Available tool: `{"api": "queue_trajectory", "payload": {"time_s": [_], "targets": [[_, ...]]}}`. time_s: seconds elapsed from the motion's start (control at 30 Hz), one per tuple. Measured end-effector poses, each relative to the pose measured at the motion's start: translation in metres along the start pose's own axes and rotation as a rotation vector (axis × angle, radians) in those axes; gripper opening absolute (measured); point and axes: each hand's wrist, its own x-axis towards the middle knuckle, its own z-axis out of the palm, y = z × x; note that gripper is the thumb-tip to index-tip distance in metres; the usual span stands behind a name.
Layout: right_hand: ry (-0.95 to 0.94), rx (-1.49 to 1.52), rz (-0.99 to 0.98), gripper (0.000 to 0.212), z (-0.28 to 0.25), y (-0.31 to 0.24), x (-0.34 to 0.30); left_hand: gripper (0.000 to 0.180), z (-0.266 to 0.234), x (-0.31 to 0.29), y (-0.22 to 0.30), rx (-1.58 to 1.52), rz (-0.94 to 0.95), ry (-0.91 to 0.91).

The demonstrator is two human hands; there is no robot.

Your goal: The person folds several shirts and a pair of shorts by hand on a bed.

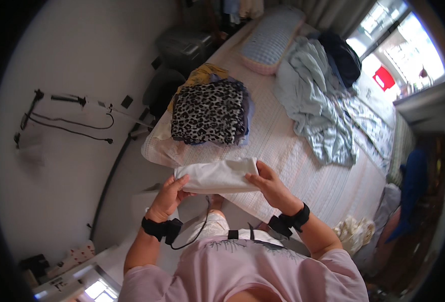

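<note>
A folded white cloth (217,176) is stretched lengthwise between a person's two bare hands, seen from above. The left hand (167,198) has hold of one end: its thumb presses on the upper face and its fingers curl underneath, so the cloth extends to the right of this hand. The right hand (274,189) pinches the opposite end, thumb on the near face and fingers behind the edge, leaving the cloth on its left. Both grips are closed on the fabric, and the middle spans the gap between them, slightly creased.

Each wrist wears a black band, one (157,227) just below the left hand and another (297,217) just below the right.

Beyond both hands lies a bed (268,118) with a pale, striped cover. On it, ahead of the left hand, sits a pile of folded clothes topped by a leopard-print garment (207,110). Ahead and to the right of the right hand, a rumpled pale green blanket (308,90) spreads out. Farther ahead, well apart from either hand, rests a checked bolster pillow (273,40).
</note>
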Motion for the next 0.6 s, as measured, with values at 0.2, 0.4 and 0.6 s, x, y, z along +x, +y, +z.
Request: {"api": "queue_trajectory", "payload": {"time_s": [0.2, 0.4, 0.6], "targets": [[-0.145, -0.109, 0.039, 0.035, 0.072, -0.064, 0.141, 0.038, -0.052, 0.026, 0.058, -0.111, 0.222, 0.119], [-0.192, -0.443, -0.019, 0.038, 0.085, -0.098, 0.256, 0.04, -0.05, 0.069, 0.04, -0.28, 0.254, 0.17], [0.16, -0.8, -0.143, 0.03, -0.028, -0.017, 0.363, 0.034, -0.023, 0.225, -0.058, -0.481, 0.01, 0.043]]}}
